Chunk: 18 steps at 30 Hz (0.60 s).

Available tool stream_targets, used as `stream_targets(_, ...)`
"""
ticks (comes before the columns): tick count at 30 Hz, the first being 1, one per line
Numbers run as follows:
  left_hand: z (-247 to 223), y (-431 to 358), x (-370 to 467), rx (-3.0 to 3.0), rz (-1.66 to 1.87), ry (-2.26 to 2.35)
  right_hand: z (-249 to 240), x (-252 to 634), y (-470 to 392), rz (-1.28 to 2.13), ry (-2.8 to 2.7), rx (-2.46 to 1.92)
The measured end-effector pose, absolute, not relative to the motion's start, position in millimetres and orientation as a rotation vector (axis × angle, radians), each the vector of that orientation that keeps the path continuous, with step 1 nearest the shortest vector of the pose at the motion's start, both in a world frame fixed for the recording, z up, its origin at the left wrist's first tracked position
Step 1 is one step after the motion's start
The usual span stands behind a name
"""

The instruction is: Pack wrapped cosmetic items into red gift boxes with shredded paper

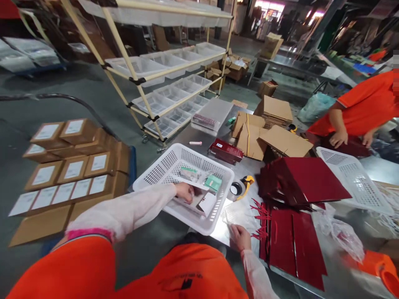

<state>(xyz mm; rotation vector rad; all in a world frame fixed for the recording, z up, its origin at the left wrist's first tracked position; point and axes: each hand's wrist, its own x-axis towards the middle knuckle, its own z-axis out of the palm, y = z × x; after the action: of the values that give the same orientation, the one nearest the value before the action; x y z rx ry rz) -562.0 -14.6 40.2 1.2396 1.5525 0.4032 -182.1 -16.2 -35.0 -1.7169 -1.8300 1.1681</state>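
Note:
My left hand (185,192) reaches into a white perforated basket (146,176), its fingers curled down; what they grip, if anything, is hidden. Under and beside it lie a greyish flat piece (196,197) and a white card (208,203). Small mint-green packets (213,182) sit toward the basket's far side. At the table edge, right of the basket, my right hand (241,237) pinches a clear plastic bag (230,212). Close by are red cord handles (261,211) of dark red paper bags (289,236).
A tape dispenser (241,187) and a dark red box (226,150) lie beyond the basket. Stacked red bags (299,178) and flat cardboard (283,139) crowd the right. Labelled cartons (75,166) stand left, a rack of trays (174,62) behind. A co-worker in orange (368,104) works at right.

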Motion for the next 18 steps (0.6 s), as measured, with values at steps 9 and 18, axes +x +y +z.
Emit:
stream_targets(9, 50, -32, -561, 1.281, 0.631, 1.305, -41, -190, -25, 0.901, -2.225, -1.715)
stream_targets(18, 47, -57, -587, 0.831, 0.854, 1.156, -24, -196, -27, 0.904, -2.184, -1.847)
